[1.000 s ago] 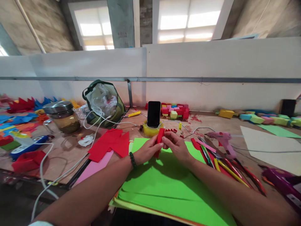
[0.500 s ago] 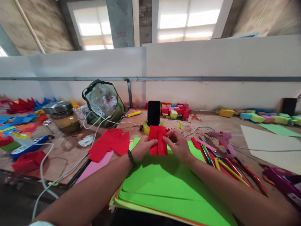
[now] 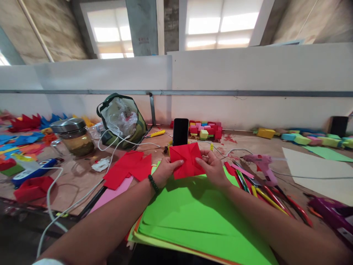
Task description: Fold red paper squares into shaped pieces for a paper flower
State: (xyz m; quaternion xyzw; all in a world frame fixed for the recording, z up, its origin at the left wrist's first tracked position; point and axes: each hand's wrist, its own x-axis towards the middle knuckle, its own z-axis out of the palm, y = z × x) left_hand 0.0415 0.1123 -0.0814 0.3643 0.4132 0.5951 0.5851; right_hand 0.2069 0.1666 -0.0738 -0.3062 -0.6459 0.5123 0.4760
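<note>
A creased red paper sheet [image 3: 188, 156] is held up between my two hands, over the far end of a stack of green paper [image 3: 204, 217]. My left hand [image 3: 166, 170] pinches its left side, thumb on the front and fingers behind. On the right side my right hand [image 3: 214, 168] grips it the same way, its fingers partly hidden by the paper. Fold lines cross the front of the sheet. More red paper pieces [image 3: 128, 165] lie left of the stack, partly over a pink sheet [image 3: 113, 195]. A black phone [image 3: 180, 130] stands just beyond the held paper.
Right of the stack are scissors and pens [image 3: 264, 191], a pink glue gun [image 3: 261, 165] and a purple tool [image 3: 331, 213]. To the left stand a glass jar [image 3: 75, 140] and a camouflage bag [image 3: 122, 121]. White cables [image 3: 93, 195] cross the table. Folded paper cubes [image 3: 205, 129] sit behind.
The red paper has gone from a narrow upright folded shape to a wider, opened one, tilted slightly. My hands have moved a little apart, both still gripping it.
</note>
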